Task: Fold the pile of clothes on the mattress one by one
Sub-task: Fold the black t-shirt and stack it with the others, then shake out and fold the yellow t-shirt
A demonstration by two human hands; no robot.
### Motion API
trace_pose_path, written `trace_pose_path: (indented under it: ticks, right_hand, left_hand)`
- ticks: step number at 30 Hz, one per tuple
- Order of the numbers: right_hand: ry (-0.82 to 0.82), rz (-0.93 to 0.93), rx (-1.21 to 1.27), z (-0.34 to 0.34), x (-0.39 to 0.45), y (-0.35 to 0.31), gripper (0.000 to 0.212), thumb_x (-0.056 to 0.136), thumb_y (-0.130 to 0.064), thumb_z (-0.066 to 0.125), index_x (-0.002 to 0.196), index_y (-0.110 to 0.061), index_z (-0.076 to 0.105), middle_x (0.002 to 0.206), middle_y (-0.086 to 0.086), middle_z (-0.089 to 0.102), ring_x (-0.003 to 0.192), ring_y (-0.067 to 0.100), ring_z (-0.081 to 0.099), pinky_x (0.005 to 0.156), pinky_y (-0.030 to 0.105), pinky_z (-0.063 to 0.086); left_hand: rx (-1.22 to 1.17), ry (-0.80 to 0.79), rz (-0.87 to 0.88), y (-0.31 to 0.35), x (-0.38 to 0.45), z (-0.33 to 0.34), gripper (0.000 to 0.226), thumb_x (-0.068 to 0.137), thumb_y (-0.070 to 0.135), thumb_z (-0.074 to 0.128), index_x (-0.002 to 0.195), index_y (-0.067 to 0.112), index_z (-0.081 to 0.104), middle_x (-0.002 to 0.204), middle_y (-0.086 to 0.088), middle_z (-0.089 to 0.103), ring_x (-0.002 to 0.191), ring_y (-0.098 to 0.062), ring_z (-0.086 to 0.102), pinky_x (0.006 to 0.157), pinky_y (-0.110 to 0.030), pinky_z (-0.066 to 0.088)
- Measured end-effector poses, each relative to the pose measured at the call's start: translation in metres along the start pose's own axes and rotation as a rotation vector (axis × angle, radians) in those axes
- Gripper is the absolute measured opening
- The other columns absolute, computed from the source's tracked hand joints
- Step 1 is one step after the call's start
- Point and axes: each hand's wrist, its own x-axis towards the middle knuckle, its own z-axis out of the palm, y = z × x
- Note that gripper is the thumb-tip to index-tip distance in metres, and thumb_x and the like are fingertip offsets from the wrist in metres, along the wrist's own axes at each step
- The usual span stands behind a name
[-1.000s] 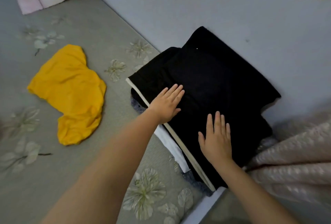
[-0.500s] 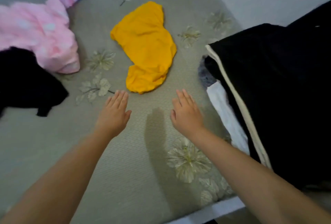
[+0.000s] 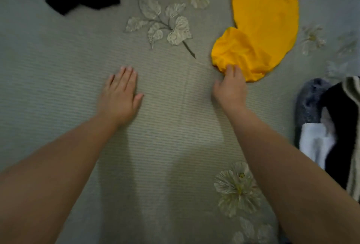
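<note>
The right hand [image 3: 230, 86] pinches the near edge of the yellow garment [image 3: 263, 23], likely to drag it nearer, while the left hand [image 3: 119, 95] lies flat, fingers straight, on the mattress [image 3: 58, 68].

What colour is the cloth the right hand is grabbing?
Bright yellow cloth, gripped by the right hand; the head view shows it.
</note>
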Motion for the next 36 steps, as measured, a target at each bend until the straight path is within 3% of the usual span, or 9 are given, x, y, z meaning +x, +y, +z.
trace_pose_path:
  ticks: [5,10,14,18,22,26,29,31,36]
  right_hand:
    - [0.198,0.235,0.116,0.037,0.019,-0.007,0.045,0.095,-0.019,0.039,0.140,-0.012,0.034,0.151,0.006,0.023,0.138,0.016,0.024,0.107,0.024,0.013]
    - [0.297,0.401,0.502,0.038,0.033,-0.010,0.036,0.094,-0.004,0.038,0.129,-0.001,0.047,0.145,0.011,0.036,0.135,0.018,0.033,0.107,0.020,0.018]
    - [0.238,0.300,0.649,0.022,0.016,-0.019,0.030,0.095,-0.004,0.037,0.119,0.009,0.052,0.121,0.023,0.055,0.111,0.028,0.050,0.092,0.024,0.031]
    - [0.061,0.122,0.713,0.019,-0.034,-0.010,0.019,0.094,0.002,0.038,0.092,0.010,0.056,0.083,0.016,0.049,0.078,0.018,0.041,0.067,0.029,0.027]
    - [-0.111,0.316,1.148,0.035,-0.076,0.009,0.034,0.095,0.004,0.032,0.075,-0.017,0.048,0.067,-0.005,0.053,0.068,0.005,0.037,0.065,0.024,0.030]
    - [-0.279,0.392,1.214,0.051,-0.125,0.033,0.036,0.095,0.004,0.031,0.070,-0.016,0.047,0.050,-0.023,0.054,0.058,-0.004,0.043,0.065,0.024,0.031]
    - [-0.360,0.357,1.246,0.051,-0.160,0.054,0.037,0.094,0.005,0.031,0.071,-0.018,0.048,0.052,-0.023,0.057,0.053,-0.009,0.048,0.065,0.022,0.035]
    - [-0.361,0.344,1.268,0.047,-0.181,0.068,0.038,0.094,0.006,0.031,0.074,-0.019,0.050,0.056,-0.024,0.060,0.055,-0.010,0.049,0.063,0.016,0.038]
    - [-0.595,0.222,1.278,0.020,-0.232,0.116,0.044,0.092,0.008,0.034,0.072,-0.021,0.060,0.061,-0.007,0.056,0.057,-0.005,0.048,0.063,0.019,0.040]
  left_hand:
    - [-0.062,0.086,0.025,-0.010,0.000,0.017,0.069,0.085,0.039,0.028,0.142,0.000,0.023,0.151,-0.014,0.021,0.141,-0.024,0.015,0.109,-0.027,-0.005]
    - [-0.076,0.061,0.025,-0.008,0.000,0.016,0.068,0.086,0.038,0.029,0.141,-0.001,0.024,0.150,-0.015,0.022,0.140,-0.024,0.016,0.109,-0.029,-0.006]
    - [-0.056,0.057,0.036,-0.008,0.001,0.013,0.073,0.083,0.043,0.018,0.139,-0.002,0.028,0.148,-0.016,0.026,0.138,-0.026,0.022,0.109,-0.032,-0.001]
    - [-0.059,0.053,0.042,-0.005,0.001,0.011,0.073,0.082,0.043,0.020,0.137,-0.003,0.032,0.146,-0.019,0.030,0.137,-0.030,0.026,0.108,-0.033,0.002]
    - [-0.047,0.069,0.047,-0.006,0.001,0.011,0.072,0.084,0.045,0.021,0.141,0.001,0.026,0.150,-0.014,0.023,0.140,-0.025,0.017,0.109,-0.030,-0.004]
    - [0.008,0.030,0.055,-0.009,0.002,0.011,0.069,0.087,0.041,0.025,0.143,0.001,0.020,0.152,-0.014,0.015,0.142,-0.024,0.010,0.110,-0.030,-0.008]
    - [0.099,-0.069,0.299,-0.006,-0.015,0.002,0.062,0.088,0.039,0.035,0.135,-0.001,0.039,0.143,-0.023,0.034,0.134,-0.037,0.031,0.110,-0.051,0.014]
    - [0.187,-0.048,0.533,0.009,-0.035,0.001,0.047,0.085,0.030,0.048,0.121,0.003,0.058,0.127,-0.027,0.052,0.116,-0.047,0.049,0.093,-0.062,0.034]
    - [0.226,-0.146,0.820,0.101,-0.074,0.001,0.037,0.080,0.028,0.047,0.110,0.021,0.067,0.116,-0.011,0.064,0.104,-0.039,0.060,0.078,-0.058,0.047]
